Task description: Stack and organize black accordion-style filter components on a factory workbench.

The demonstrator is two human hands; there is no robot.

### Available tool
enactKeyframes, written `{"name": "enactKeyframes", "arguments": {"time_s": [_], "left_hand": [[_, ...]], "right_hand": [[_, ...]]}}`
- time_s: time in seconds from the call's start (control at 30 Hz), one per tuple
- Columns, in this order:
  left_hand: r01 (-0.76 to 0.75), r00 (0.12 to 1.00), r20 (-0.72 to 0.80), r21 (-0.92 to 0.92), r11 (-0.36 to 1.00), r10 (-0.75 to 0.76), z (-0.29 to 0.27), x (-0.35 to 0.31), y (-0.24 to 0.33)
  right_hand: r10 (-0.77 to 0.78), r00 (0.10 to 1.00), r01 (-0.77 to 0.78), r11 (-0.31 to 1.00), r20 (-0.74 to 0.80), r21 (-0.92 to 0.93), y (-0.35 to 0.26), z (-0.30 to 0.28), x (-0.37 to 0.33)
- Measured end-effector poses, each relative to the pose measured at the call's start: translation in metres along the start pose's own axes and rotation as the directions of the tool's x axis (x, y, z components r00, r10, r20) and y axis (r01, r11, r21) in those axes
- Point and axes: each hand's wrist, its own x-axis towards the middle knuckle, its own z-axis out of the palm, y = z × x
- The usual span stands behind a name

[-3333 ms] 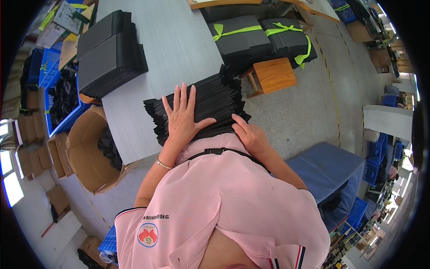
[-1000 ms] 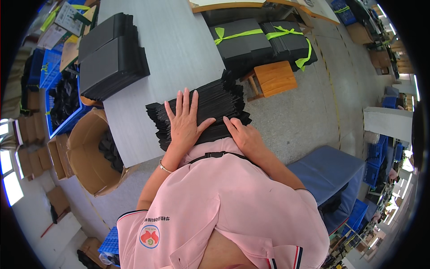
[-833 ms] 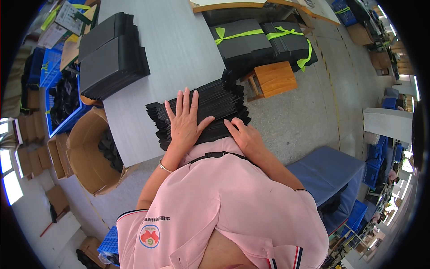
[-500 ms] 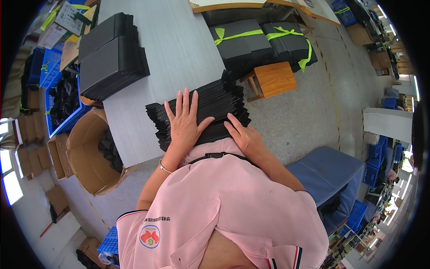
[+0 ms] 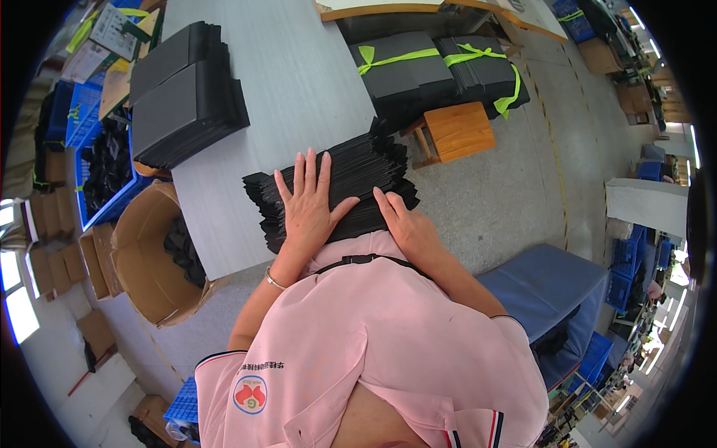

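A thick row of black folded sheets (image 5: 347, 170), standing packed with their edges up, lies at the near end of the table against my body. My left hand (image 5: 305, 205) rests flat across the sheets with its fingers spread. On the row's right part, my right hand (image 5: 407, 222) has its fingers curled and drawn together on the upper edges of some sheets. How many sheets are between those fingertips is hidden.
The pale grey table (image 5: 291, 67) carries another tall black stack (image 5: 187, 97) at its far left. A cardboard box (image 5: 146, 254) and a blue crate (image 5: 93, 209) stand left. Right are a wooden stool (image 5: 459, 134), tied black bundles (image 5: 403, 67) and a blue padded block (image 5: 549, 280).
My right hand's fingers have shifted slightly and drawn closer together on the sheet edges. My left hand stays in place.
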Motion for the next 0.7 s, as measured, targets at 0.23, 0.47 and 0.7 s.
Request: {"name": "enactKeyframes", "arguments": {"time_s": [0.23,0.47,0.7], "left_hand": [[-0.002,1.000,-0.004,-0.019,1.000,0.002,0.0000,0.0014,-0.0003],[0.001,1.000,0.009,0.010,1.000,-0.002,0.0025,0.0012,-0.0025],[0.009,1.000,0.002,-0.003,1.000,-0.009,0.0040,0.0019,-0.0020]], "right_hand": [[-0.001,1.000,0.001,1.000,0.004,-0.001,-0.0001,0.0039,-0.0004],[0.002,0.998,0.000,0.999,-0.059,0.042,0.0015,0.0065,-0.0041],[-0.043,0.999,0.041,0.998,-0.027,-0.041,0.0035,0.0051,-0.0043]]}}
